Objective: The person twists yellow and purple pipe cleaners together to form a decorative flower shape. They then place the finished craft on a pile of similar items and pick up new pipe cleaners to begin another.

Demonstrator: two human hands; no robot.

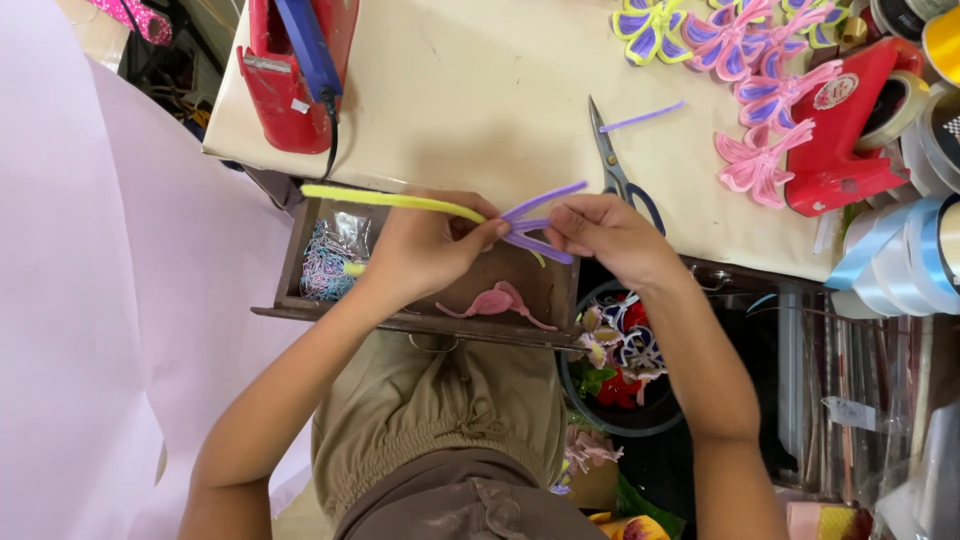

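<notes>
My left hand (425, 245) pinches a yellow pipe cleaner (390, 200) that sticks out to the left, together with folded purple pipe cleaners (535, 228). My right hand (605, 232) grips the purple pieces from the right side. Both hands meet over an open wooden drawer (300, 255) at the table's near edge. A pink pipe-cleaner shape (495, 302) lies in the drawer below my hands.
Scissors (612, 165) and a loose purple piece (640, 117) lie on the beige table (480, 90). Finished pipe-cleaner flowers (745, 60), a red tape dispenser (850, 125) and ribbon rolls (915, 245) sit at right. A red tool (290, 70) stands at back left. A bowl of scraps (620, 365) sits under the table.
</notes>
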